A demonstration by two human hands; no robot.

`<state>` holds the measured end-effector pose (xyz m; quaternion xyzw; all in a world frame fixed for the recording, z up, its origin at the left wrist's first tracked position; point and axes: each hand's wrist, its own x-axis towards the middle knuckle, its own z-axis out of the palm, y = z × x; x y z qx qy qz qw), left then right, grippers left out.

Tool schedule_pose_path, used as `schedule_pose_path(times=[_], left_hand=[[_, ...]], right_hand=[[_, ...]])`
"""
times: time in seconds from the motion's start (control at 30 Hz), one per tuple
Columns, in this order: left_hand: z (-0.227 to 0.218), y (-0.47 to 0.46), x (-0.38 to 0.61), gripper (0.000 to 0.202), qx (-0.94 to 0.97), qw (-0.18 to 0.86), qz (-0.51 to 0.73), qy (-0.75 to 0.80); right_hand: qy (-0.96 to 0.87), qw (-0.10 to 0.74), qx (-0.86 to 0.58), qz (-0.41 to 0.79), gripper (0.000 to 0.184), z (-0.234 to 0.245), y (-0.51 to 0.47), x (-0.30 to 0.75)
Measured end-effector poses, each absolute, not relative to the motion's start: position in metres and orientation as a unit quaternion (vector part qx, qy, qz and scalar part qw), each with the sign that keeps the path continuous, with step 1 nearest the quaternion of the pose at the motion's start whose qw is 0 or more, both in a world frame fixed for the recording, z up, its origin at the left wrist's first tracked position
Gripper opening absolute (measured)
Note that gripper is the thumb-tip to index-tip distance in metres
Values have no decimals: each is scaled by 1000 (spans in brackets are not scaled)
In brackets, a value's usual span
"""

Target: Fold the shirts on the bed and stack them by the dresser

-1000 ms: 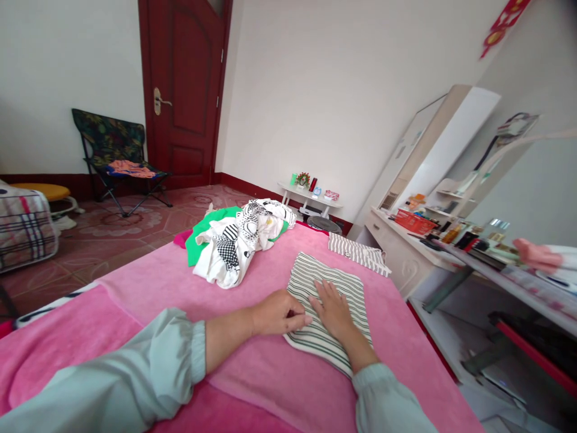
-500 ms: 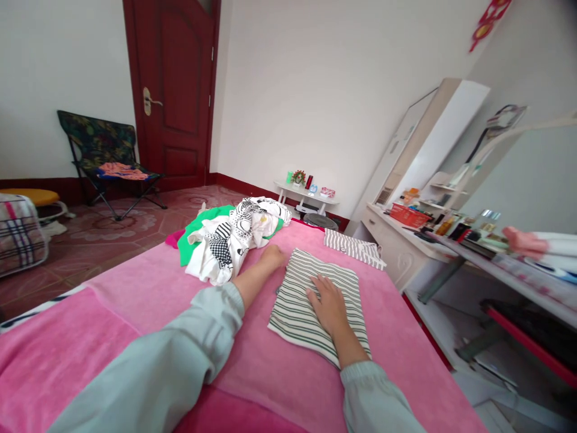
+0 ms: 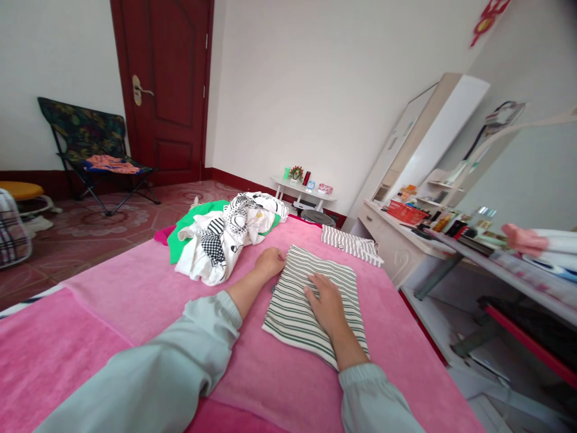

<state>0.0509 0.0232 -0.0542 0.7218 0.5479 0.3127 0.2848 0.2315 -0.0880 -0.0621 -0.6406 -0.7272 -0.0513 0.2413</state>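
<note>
- One bed [image 3: 112, 300], covered by a bright pink blanket, carries all the clothes.
- One dark red door [image 3: 166, 90] stands shut in the far wall. One folding chair [image 3: 85, 135] stands to its left with an orange cloth on the seat.
- One loose pile of clothes [image 3: 216, 237] lies at the bed's far end, white with black patterns over a green piece. It sits just left of the striped pieces.
- There are two striped pieces. The striped garment [image 3: 288, 304] lies mid-bed under the hands, folded into a flat rectangle, cream with thin dark green stripes. Its edges are fairly even.
- The smaller striped piece [image 3: 351, 243] lies folded beyond it near the bed's far right corner, apart from it.
- Two hands come out of pale green sleeves. The right hand [image 3: 325, 300] lies open, palm down, flat on the striped garment's middle.
- The left hand [image 3: 269, 263] has its fingers curled closed at the garment's far left edge, touching the cloth. Whether it pinches the cloth cannot be told.
</note>
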Motion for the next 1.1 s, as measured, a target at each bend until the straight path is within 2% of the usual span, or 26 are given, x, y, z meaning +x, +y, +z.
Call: schedule_pose_path(times=[0.2, 0.4, 0.57, 0.7, 0.8, 0.9, 1.0, 1.1], left_hand=[[-53, 24, 51, 28, 734, 266, 291, 553], [-47, 21, 54, 36, 744, 248, 251, 568], [-44, 17, 57, 44, 734, 223, 236, 596], [-43, 17, 56, 41, 726, 212, 223, 615], [-43, 17, 55, 32, 726, 213, 212, 618], [-44, 18, 55, 26, 721, 213, 212, 625], [-47, 20, 56, 30, 716, 212, 222, 628], [-50, 21, 55, 38, 717, 218, 238, 618]], right_hand=[[-773, 295, -561, -35, 31, -59, -86, 232], [-831, 233, -504, -37, 58, -52, -90, 219], [-816, 217, -535, -16, 68, -51, -83, 214], [-772, 208, -598, 62, 52, -31, -59, 212], [-760, 134, -630, 85, 46, -14, -42, 203], [-742, 70, -665, 43, 44, -13, -36, 187], [-719, 98, -688, -5, 39, -28, -35, 178], [-688, 207, -695, -25, 33, -48, -33, 184]])
